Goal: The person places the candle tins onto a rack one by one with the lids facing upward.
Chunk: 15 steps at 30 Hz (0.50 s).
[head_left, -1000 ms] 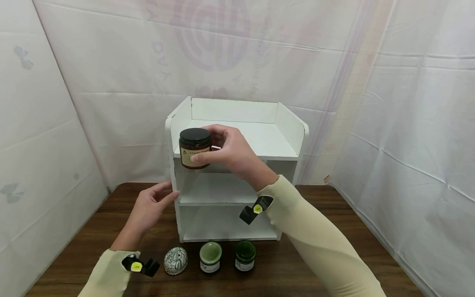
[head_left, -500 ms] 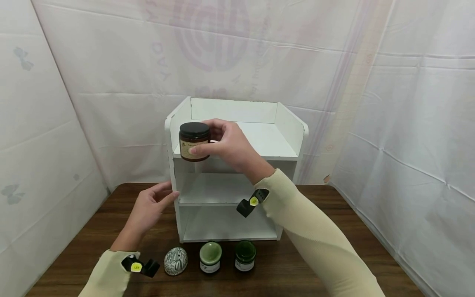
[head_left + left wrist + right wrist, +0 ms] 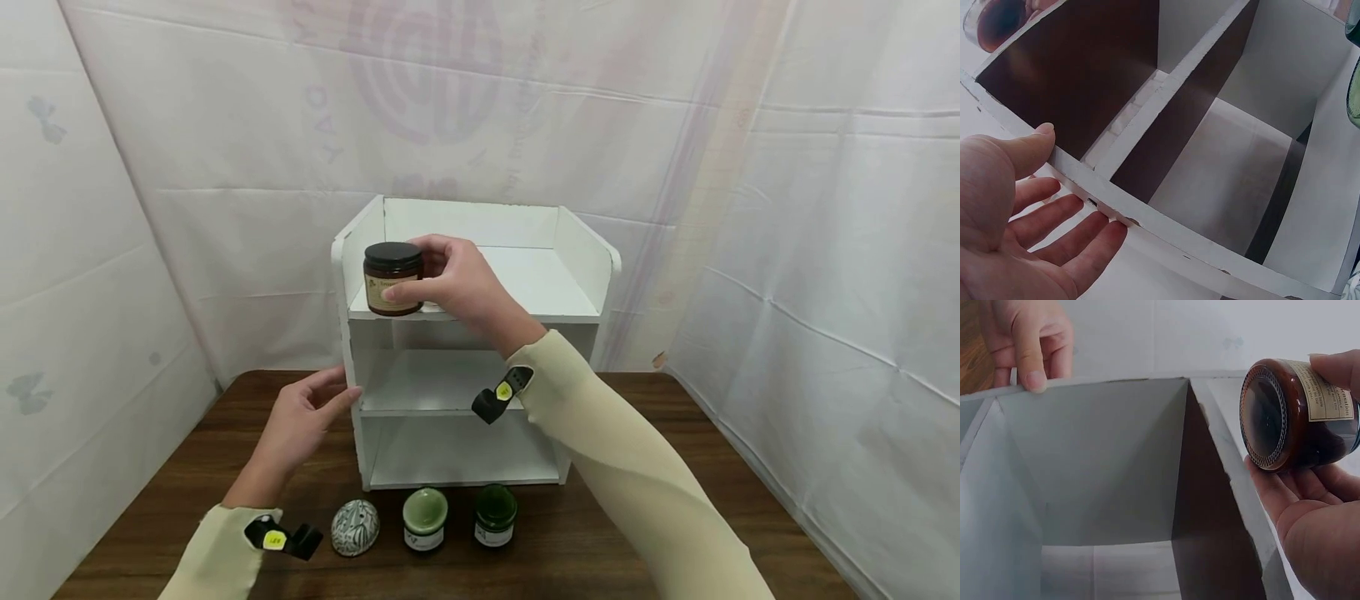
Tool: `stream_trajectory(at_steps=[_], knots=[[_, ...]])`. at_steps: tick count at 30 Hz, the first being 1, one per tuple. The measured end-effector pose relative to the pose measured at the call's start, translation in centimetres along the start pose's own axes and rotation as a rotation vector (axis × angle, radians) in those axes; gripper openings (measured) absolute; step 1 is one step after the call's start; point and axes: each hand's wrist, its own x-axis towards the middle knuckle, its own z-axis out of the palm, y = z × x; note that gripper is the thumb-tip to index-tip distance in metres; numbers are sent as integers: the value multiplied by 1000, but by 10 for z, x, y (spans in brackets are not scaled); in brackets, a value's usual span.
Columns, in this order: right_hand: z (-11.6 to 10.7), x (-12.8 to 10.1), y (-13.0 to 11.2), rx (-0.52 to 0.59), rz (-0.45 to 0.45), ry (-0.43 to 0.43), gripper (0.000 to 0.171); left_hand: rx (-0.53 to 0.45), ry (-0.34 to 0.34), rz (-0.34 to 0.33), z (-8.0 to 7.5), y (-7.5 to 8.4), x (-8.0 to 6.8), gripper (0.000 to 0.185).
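Observation:
My right hand (image 3: 467, 287) grips an amber glass jar (image 3: 393, 282) with a black lid and a cream label, upright at the front left of the white shelf's (image 3: 450, 409) top board. In the right wrist view the jar's round base (image 3: 1264, 417) shows, with the thumb on the label and the fingers beneath. Whether the jar touches the board is unclear. Lower down, my left hand (image 3: 303, 417) holds the shelf's left side panel. Its thumb (image 3: 1038, 147) lies at the front edge and its fingers rest against the outer face.
In front of the shelf, a black-and-white patterned rounded object (image 3: 355, 527), a pale green jar (image 3: 425, 518) and a dark green jar (image 3: 495, 515) stand in a row on the brown wooden table (image 3: 675, 467). White sheeting (image 3: 247, 208) hangs behind and at both sides.
My right hand has raised the amber jar from in front of the top board's edge to above it, moving slightly away from me. The left hand stays in place on the panel.

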Motion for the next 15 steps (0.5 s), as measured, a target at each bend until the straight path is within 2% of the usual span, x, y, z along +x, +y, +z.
stream_trajectory(at_steps=[15], knots=[[0, 13, -1, -84, 16, 3, 42, 16, 4, -3, -2, -1, 0, 64]])
